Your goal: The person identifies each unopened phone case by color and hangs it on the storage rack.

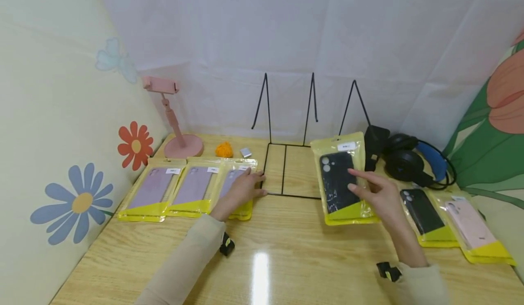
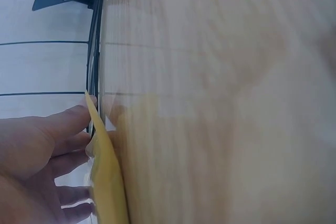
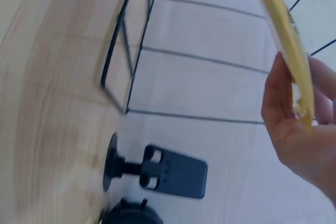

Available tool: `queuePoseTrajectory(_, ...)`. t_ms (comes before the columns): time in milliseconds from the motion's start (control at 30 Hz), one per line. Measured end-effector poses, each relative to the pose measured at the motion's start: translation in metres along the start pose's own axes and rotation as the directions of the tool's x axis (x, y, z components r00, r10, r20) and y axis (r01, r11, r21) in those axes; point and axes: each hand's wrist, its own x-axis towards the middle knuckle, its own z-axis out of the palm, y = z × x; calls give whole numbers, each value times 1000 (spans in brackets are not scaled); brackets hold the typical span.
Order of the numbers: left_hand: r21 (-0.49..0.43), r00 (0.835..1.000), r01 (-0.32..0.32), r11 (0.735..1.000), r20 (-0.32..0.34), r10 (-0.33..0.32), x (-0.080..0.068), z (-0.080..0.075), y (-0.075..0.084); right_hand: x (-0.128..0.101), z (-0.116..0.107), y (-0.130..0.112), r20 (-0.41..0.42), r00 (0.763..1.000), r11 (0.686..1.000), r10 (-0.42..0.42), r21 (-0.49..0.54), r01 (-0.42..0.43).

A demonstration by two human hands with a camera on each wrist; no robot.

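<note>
My left hand (image 1: pixel 250 184) lies flat with straight fingers on the rightmost of three purple phone-case packets (image 1: pixel 231 183), beside the base of a black wire rack (image 1: pixel 283 168). In the left wrist view the fingers (image 2: pixel 58 129) touch that packet's yellow edge (image 2: pixel 107 182). My right hand (image 1: pixel 370 187) pinches a yellow packet with a black phone case (image 1: pixel 340 177) and holds it tilted up just right of the rack. The right wrist view shows the packet's edge (image 3: pixel 283 40) between thumb and fingers (image 3: pixel 275 103).
Two more purple packets (image 1: pixel 172 190) lie to the left. A pink phone stand (image 1: pixel 177 132), an orange pom (image 1: pixel 224 149) and a small grey block (image 1: pixel 245 152) stand at the back. On the right are black headphones (image 1: pixel 409 162), a black stand (image 3: pixel 168 171) and two packets (image 1: pixel 446 221).
</note>
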Motion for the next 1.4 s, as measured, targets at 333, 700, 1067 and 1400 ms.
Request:
queuePoseTrajectory(333, -22, 1000, 10, 1000, -7, -10, 0, 2, -1, -6, 21, -31, -126, 990, 989, -68, 121, 84)
queuePoseTrajectory(700, -29, 1000, 8, 1000, -10, -8, 0, 2, -1, 3, 32, -46, -101, 983, 978, -153, 126, 165)
queuePoseTrajectory(1067, -13, 1000, -8, 1000, -9, 8, 0, 3, -1, 6, 36, -47, -72, 990, 976, -119, 175, 130)
queuePoseTrajectory(1400, -9, 1000, -6, 1000, -28, 6, -1, 2, -2, 6, 39, -54, -86, 983, 972, -160, 158, 172)
